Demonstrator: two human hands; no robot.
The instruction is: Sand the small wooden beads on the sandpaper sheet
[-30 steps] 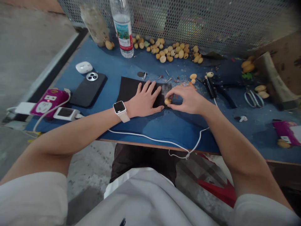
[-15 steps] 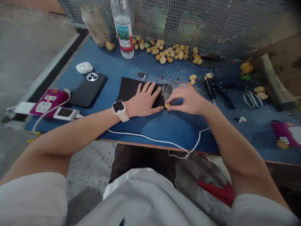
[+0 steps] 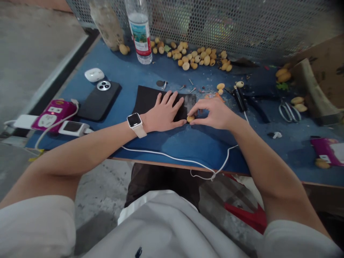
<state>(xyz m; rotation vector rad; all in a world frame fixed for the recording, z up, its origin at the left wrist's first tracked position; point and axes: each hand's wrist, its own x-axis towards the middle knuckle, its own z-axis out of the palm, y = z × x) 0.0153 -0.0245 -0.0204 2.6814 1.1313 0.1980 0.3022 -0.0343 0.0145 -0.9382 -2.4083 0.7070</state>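
My left hand [image 3: 163, 114] lies flat with its fingers spread, pressing a black sheet that looks like sandpaper [image 3: 143, 97] onto the blue table. A watch is strapped on that wrist. Between the thumb and fingers of my right hand [image 3: 211, 111] is a small tan, nut-like piece [image 3: 190, 118], at the right end of the sheet. The sheet's surface there is greyish and worn [image 3: 190, 101]. My right fingers partly cover the piece, and my left hand hides the middle of the sheet.
Several similar tan pieces [image 3: 195, 57] lie along the back by a water bottle [image 3: 140, 37]. A phone [image 3: 100, 102] and purple power strip [image 3: 52, 115] are at left. A black pen-like tool [image 3: 239, 98], pliers [image 3: 258, 109] and scissors [image 3: 289, 111] lie at right. A white cable [image 3: 166, 154] crosses the front.
The tan piece has shifted very slightly left in my right fingers' grip. My left hand stays flat on the sheet. The whole view has moved a little.
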